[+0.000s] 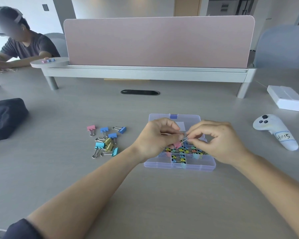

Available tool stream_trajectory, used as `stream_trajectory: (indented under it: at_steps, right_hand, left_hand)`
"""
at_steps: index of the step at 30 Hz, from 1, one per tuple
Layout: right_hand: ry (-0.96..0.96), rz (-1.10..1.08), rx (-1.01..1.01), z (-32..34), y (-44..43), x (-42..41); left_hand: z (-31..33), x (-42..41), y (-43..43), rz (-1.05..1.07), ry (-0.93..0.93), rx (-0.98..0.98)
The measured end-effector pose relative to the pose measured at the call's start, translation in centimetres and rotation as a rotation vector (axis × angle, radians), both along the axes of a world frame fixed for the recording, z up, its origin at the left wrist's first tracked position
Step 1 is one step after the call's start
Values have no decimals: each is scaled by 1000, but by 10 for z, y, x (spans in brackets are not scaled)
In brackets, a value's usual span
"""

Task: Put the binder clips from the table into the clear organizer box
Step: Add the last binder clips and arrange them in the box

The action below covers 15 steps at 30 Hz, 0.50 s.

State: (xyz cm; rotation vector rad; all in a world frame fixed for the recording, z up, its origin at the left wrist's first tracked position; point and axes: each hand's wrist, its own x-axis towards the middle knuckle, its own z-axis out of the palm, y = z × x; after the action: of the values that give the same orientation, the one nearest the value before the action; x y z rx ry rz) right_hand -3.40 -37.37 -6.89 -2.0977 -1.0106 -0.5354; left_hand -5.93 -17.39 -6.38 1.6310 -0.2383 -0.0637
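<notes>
At centre frame, our left hand (158, 135) and right hand (216, 140) both pinch a pink binder clip (177, 145) over the clear organizer box (179, 167). Its sprung handles could slip, flicking it out toward the loose clips (105, 143) at left.

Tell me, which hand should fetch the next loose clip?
Probably the left hand: loose clips lie left of the organizer box, nearer it than the right hand. Both pinch a pink clip.
</notes>
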Motion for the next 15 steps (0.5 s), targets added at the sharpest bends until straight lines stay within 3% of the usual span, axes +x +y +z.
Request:
stream_trajectory:
  at_steps: [3,9,15]
  right_hand:
    - [24,-52,53,4,-7,5]
    - [292,-238,36,-5,-29,25]
    - [351,-203,-80,-8,-27,25]
  left_hand:
    - [1,2,3,84,-55,67]
    - [-11,14,22,242,-329,445]
    - [-20,15,22,113,-583,726]
